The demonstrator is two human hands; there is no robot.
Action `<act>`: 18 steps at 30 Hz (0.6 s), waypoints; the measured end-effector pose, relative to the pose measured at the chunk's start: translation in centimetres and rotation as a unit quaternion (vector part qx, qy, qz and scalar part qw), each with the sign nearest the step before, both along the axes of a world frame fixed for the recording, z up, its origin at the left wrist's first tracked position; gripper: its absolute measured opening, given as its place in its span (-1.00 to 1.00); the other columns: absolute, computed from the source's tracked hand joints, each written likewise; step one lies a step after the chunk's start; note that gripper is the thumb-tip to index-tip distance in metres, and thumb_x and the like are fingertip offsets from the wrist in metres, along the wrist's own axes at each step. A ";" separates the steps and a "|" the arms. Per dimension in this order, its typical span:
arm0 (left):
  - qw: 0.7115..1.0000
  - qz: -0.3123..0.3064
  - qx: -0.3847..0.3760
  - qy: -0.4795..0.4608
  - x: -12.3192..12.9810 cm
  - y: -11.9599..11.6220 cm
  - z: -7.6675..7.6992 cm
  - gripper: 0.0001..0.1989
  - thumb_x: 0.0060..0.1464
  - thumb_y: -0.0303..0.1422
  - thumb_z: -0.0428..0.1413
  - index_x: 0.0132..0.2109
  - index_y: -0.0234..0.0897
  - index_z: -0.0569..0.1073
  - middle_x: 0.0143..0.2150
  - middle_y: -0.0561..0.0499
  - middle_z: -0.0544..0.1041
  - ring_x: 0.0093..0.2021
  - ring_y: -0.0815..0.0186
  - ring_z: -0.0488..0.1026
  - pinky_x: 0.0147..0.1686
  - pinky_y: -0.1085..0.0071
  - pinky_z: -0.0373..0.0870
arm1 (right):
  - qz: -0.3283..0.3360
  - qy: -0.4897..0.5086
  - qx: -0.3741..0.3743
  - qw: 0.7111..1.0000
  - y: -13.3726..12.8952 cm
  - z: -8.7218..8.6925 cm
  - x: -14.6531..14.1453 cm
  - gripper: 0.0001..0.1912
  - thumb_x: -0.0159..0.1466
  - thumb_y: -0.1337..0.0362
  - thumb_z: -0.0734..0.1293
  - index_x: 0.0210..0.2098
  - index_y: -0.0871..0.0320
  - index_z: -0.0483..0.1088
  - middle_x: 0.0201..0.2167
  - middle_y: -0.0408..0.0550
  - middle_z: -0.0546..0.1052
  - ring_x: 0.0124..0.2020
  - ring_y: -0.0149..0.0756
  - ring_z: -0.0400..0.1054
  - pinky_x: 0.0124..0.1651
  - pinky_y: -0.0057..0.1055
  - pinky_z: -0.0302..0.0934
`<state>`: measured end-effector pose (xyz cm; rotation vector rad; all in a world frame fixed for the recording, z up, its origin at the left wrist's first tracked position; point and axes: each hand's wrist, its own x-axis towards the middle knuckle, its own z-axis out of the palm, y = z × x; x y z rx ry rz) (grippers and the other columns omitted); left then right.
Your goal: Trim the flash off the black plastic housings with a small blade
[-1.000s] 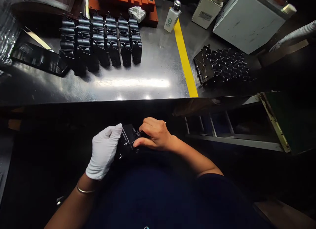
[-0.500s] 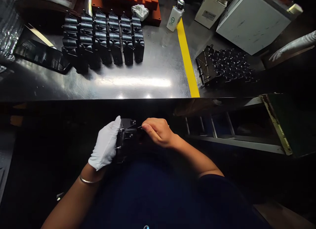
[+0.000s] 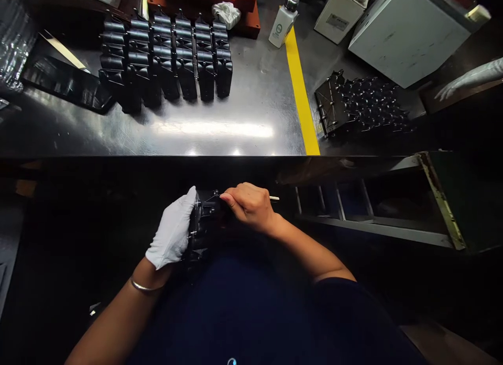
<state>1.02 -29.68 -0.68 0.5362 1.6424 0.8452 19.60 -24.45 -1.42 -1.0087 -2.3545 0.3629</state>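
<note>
In a white glove, my left hand (image 3: 173,231) is closed around the left side of a black molded part (image 3: 201,218) below the bench edge. Ridges and small shiny bosses show along the part; its lower end fades into the dark. My right hand (image 3: 251,205), bare, is closed on a thin tool with a pale handle (image 3: 274,198) that sticks out behind the fist. The tool's fine tip reaches the part's upper right end; whether it touches cannot be made out.
Rows of black molded parts (image 3: 167,55) stand on the metal bench (image 3: 251,108), with more black parts (image 3: 371,103) right of a yellow stripe (image 3: 301,92). A white pump bottle (image 3: 281,27), an orange block (image 3: 247,24) and a grey box (image 3: 404,34) sit behind. Another person's gloved hand (image 3: 467,82) is at right.
My right hand has moved slightly left and up, closer to the part, and the tool's pale handle now shows behind it. The left hand and part have shifted slightly right.
</note>
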 end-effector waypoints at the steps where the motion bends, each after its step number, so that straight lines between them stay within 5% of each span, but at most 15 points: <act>1: 1.000 0.002 0.002 -0.002 0.0 0.0 -0.1 -0.47 0.00 0.20 0.15 -0.43 -0.22 0.42 -0.47 0.06 0.43 -0.45 0.30 0.36 -0.44 0.41 0.35 | 0.004 0.005 -0.011 1.000 -0.1 -0.1 0.0 -0.53 0.49 0.14 0.12 -0.40 0.18 0.50 -0.51 -0.10 0.56 -0.49 -0.43 0.34 -0.33 -0.46 0.18; 8: 1.000 0.024 0.016 0.001 -0.1 -0.5 -0.6 -0.48 0.00 0.18 0.18 -0.37 -0.25 0.51 -0.44 0.00 0.47 -0.46 0.30 0.37 -0.48 0.42 0.35 | 0.042 0.044 -0.111 0.992 -0.6 -0.2 0.0 -0.53 0.48 0.12 0.13 -0.38 0.19 0.52 -0.48 -0.09 0.60 -0.43 -0.41 0.45 -0.29 -0.48 0.25; 12: 0.998 0.054 0.032 -0.015 0.1 -0.6 0.0 -0.47 -0.03 0.18 0.20 -0.35 -0.26 0.52 -0.45 0.01 0.50 -0.46 0.31 0.39 -0.47 0.44 0.36 | 0.099 0.097 -0.188 0.972 -0.5 0.6 0.3 -0.57 0.47 0.14 0.15 -0.35 0.20 0.52 -0.44 -0.08 0.62 -0.42 -0.43 0.48 -0.32 -0.52 0.27; 18: 0.995 0.063 0.076 0.031 0.2 -0.5 1.1 -0.42 -0.07 0.22 0.19 -0.38 -0.28 0.51 -0.52 0.07 0.45 -0.50 0.36 0.33 -0.53 0.48 0.30 | 0.087 0.089 -0.215 0.969 -0.5 1.8 0.6 -0.61 0.46 0.16 0.17 -0.33 0.20 0.53 -0.41 -0.05 0.62 -0.39 -0.39 0.49 -0.30 -0.50 0.27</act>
